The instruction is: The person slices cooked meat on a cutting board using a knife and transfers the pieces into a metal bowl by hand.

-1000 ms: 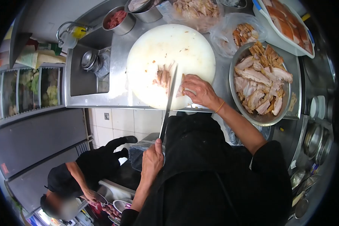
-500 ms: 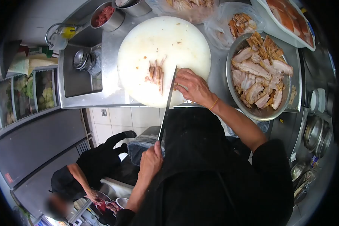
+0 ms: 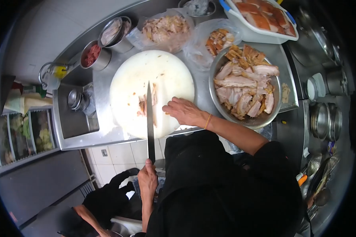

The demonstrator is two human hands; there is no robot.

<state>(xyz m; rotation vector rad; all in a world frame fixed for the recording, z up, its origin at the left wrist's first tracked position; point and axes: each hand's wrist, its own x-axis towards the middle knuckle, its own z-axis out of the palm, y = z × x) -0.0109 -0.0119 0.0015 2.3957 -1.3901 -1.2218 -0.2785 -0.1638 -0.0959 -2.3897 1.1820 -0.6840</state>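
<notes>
My left hand (image 3: pixel 148 179) is closed around the handle of a long knife (image 3: pixel 150 132). The blade points away from me over the round white cutting board (image 3: pixel 126 87), its tip crossing a small pile of sliced meat (image 3: pixel 142 105). At the board's right near edge, my right hand (image 3: pixel 182 111) has its fingers bent and drawn together. A small tan bit shows under its fingertips, too little to name. Right of that hand, a large metal bowl (image 3: pixel 213 93) holds big pieces of cooked meat (image 3: pixel 237 81) with browned skin.
Behind the board are a metal pot with red minced meat (image 3: pixel 91 54) and plastic bags of chopped meat (image 3: pixel 165 28). A white tub (image 3: pixel 249 33) of skin-on meat stands at back right. A sink (image 3: pixel 73 118) is on the left. A co-worker (image 3: pixel 106 205) is at lower left.
The knife has swung left and away from my right hand, and its blade now lies over the sliced meat. The view has shifted, with the board appearing lower and further left.
</notes>
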